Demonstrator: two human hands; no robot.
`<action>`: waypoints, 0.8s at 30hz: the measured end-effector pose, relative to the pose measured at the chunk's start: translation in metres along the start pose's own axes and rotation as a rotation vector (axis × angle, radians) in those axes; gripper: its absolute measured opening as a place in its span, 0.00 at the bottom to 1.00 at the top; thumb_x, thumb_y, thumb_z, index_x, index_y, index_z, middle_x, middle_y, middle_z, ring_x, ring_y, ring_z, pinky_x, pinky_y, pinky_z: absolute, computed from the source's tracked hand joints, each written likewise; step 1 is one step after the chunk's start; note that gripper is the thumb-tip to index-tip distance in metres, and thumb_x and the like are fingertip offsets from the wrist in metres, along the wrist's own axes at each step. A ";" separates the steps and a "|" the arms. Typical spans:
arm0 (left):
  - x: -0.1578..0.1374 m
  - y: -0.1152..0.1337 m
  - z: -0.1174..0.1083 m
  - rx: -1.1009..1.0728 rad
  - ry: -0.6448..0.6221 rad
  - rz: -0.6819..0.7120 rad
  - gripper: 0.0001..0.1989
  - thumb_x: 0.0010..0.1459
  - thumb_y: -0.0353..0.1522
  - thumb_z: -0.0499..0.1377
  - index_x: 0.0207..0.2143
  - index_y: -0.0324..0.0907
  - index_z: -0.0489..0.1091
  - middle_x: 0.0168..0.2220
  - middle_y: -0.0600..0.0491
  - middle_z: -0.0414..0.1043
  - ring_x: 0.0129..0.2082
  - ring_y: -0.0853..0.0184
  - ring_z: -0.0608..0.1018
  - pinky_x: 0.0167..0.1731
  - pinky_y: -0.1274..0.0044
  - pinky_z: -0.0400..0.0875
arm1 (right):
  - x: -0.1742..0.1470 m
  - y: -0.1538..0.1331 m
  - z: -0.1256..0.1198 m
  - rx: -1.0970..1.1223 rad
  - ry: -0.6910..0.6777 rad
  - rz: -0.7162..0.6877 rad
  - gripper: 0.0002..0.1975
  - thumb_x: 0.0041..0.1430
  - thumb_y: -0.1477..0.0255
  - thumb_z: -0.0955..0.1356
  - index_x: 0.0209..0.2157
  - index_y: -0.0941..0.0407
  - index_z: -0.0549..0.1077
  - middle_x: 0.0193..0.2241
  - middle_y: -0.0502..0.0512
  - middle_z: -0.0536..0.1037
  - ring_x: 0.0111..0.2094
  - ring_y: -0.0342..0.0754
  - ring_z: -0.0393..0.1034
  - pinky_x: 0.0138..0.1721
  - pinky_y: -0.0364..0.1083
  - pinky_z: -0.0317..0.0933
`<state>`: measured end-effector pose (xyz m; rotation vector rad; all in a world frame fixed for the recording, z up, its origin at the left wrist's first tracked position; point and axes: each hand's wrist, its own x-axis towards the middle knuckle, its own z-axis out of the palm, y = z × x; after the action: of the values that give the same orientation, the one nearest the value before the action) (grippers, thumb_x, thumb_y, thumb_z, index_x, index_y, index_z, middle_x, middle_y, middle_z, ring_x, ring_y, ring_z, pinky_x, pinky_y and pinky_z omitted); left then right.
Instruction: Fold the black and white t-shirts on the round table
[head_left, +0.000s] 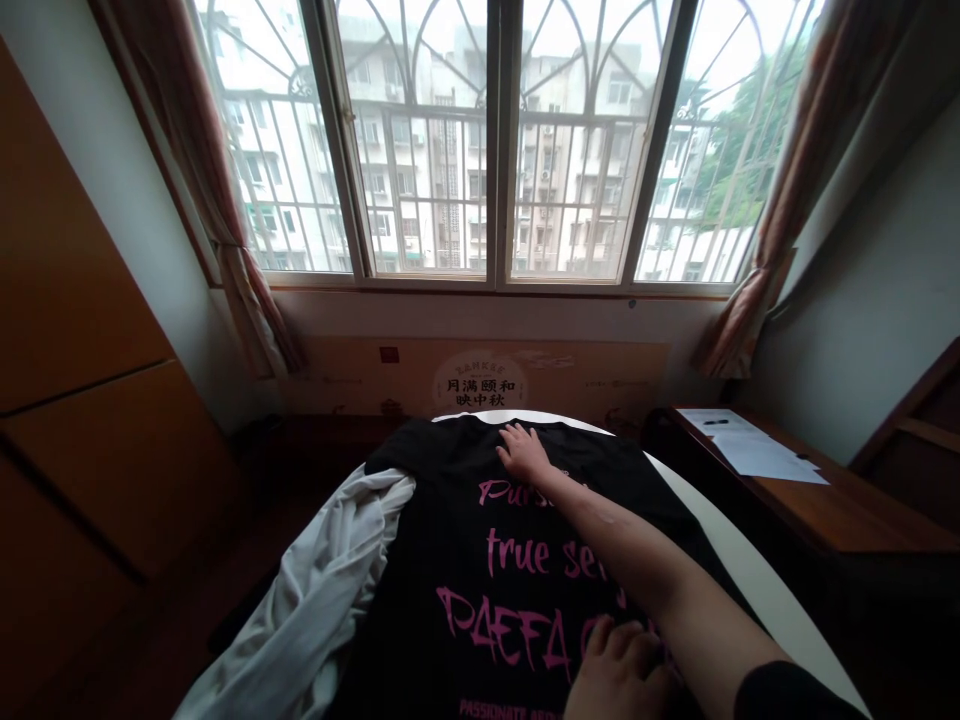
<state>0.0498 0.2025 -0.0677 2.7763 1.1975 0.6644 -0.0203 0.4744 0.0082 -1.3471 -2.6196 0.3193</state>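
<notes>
A black shirt (427,560) with pink lettering is spread over a white round table (757,560). A wrinkled white sleeve (322,580) hangs from its left side. My right hand (523,452) reaches to the shirt's far part and lies palm down on the cloth, fingers spread and nothing held. Closer to me, my left hand (619,670) rests on the lower lettering, its fingers slightly bent and apart. The bottom edge of the view cuts off part of that hand. My right forearm covers some of the printed words.
On the right, a brown wooden desk (885,510) bears white papers (765,455) and a small dark object. A long printed box or board (600,375) stands below the barred window (435,200). Wooden cabinet doors (97,480) are on the left, with tied curtains (247,290) beside the window.
</notes>
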 end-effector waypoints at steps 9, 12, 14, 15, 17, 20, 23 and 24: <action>0.000 0.014 -0.028 -0.245 -0.137 -0.147 0.18 0.69 0.37 0.52 0.58 0.46 0.69 0.59 0.45 0.73 0.63 0.50 0.68 0.64 0.52 0.58 | 0.021 -0.027 -0.006 0.007 -0.234 -0.068 0.36 0.72 0.52 0.51 0.73 0.55 0.43 0.73 0.60 0.40 0.74 0.60 0.33 0.71 0.64 0.31; -0.005 0.020 -0.050 -0.281 -0.135 -0.120 0.22 0.65 0.43 0.56 0.58 0.44 0.68 0.61 0.43 0.68 0.64 0.49 0.65 0.66 0.51 0.54 | 0.005 -0.020 -0.038 0.003 -0.206 -0.119 0.34 0.73 0.53 0.51 0.74 0.50 0.41 0.73 0.56 0.39 0.74 0.57 0.31 0.71 0.62 0.29; -0.007 0.022 -0.061 -0.292 -0.128 -0.129 0.22 0.65 0.43 0.56 0.57 0.45 0.68 0.61 0.45 0.67 0.64 0.51 0.65 0.66 0.52 0.52 | -0.018 -0.010 -0.065 -0.001 -0.171 -0.154 0.33 0.73 0.54 0.52 0.73 0.49 0.43 0.73 0.53 0.39 0.74 0.55 0.30 0.72 0.59 0.28; -0.007 0.023 -0.065 -0.291 -0.136 -0.133 0.21 0.65 0.43 0.56 0.57 0.46 0.68 0.61 0.46 0.67 0.64 0.52 0.65 0.66 0.53 0.52 | -0.035 -0.003 -0.078 -0.002 -0.152 -0.161 0.32 0.73 0.54 0.52 0.73 0.49 0.44 0.73 0.53 0.39 0.74 0.55 0.30 0.72 0.58 0.28; -0.006 0.024 -0.069 -0.271 -0.162 -0.136 0.20 0.65 0.42 0.56 0.56 0.46 0.68 0.61 0.47 0.66 0.64 0.52 0.64 0.66 0.52 0.51 | -0.076 0.015 -0.102 0.000 -0.115 -0.151 0.32 0.73 0.56 0.52 0.73 0.50 0.45 0.73 0.52 0.39 0.74 0.54 0.31 0.73 0.56 0.29; -0.004 0.027 -0.070 -0.213 -0.163 -0.121 0.20 0.65 0.41 0.56 0.56 0.45 0.68 0.62 0.47 0.66 0.64 0.52 0.63 0.66 0.52 0.51 | -0.155 0.048 -0.122 0.015 -0.062 -0.073 0.32 0.74 0.59 0.51 0.73 0.55 0.45 0.73 0.54 0.41 0.74 0.55 0.32 0.73 0.57 0.31; -0.002 0.035 -0.073 -0.127 -0.138 -0.114 0.18 0.66 0.39 0.55 0.55 0.43 0.70 0.60 0.45 0.67 0.63 0.53 0.65 0.65 0.54 0.53 | -0.246 0.080 -0.113 0.092 0.005 0.047 0.33 0.72 0.59 0.53 0.73 0.57 0.48 0.72 0.56 0.45 0.74 0.56 0.35 0.73 0.59 0.36; -0.001 0.040 -0.075 -0.087 -0.145 -0.115 0.18 0.66 0.39 0.55 0.55 0.42 0.70 0.61 0.44 0.67 0.62 0.52 0.65 0.65 0.55 0.55 | -0.278 0.089 -0.105 0.126 0.022 0.076 0.33 0.71 0.59 0.54 0.72 0.57 0.50 0.72 0.56 0.47 0.74 0.56 0.37 0.73 0.58 0.37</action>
<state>0.0457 0.1644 0.0084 2.6112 1.2550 0.4849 0.2351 0.3090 0.0683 -1.4014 -2.4892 0.4691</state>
